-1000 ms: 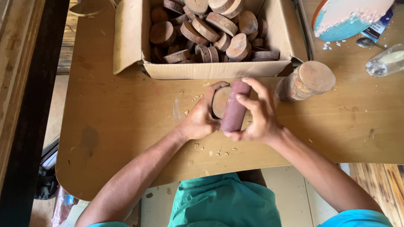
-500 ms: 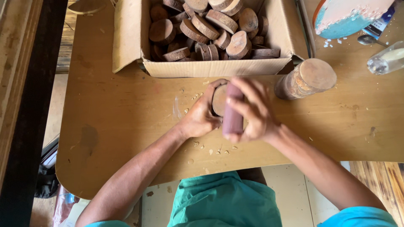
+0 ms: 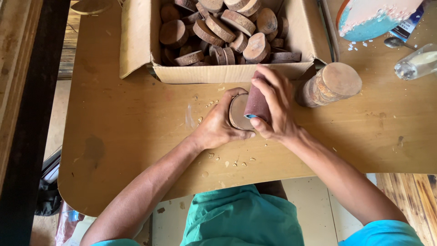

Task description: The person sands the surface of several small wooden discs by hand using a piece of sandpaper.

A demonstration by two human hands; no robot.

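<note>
Left hand point(image 3: 218, 125) is curled around a round pale wooden slice point(image 3: 237, 111), its grip wrapped on the rim and holding the disc up on edge just above the light brown wooden table point(image 3: 127, 132), right in front of the open cardboard box point(image 3: 136, 41). Right hand point(image 3: 275, 107) sits hard beside it, grip pinching a folded piece of reddish-brown sandpaper point(image 3: 257, 102), fingers laid over the top and the thumb tucked beneath, the paper pressed flat against the face of the slice. The two hands touch at the disc, close to the box's front wall. Inside that box, a heap of bark-edged wooden slices point(image 3: 227, 27), brown rims and paler faces, piled at all angles. Just to the right of the right hand, a stack of round wooden slices point(image 3: 330, 84) lies tipped over on the table, its pale top face showing. Small pale wood crumbs point(image 3: 234, 162) are scattered on the table below the hands. Far right, a clear glass jar point(image 3: 416, 64) lies on its side, and above it a teal and white painted board point(image 3: 375, 18) sticks into view, with a metal spoon point(image 3: 396, 43) near it.
</note>
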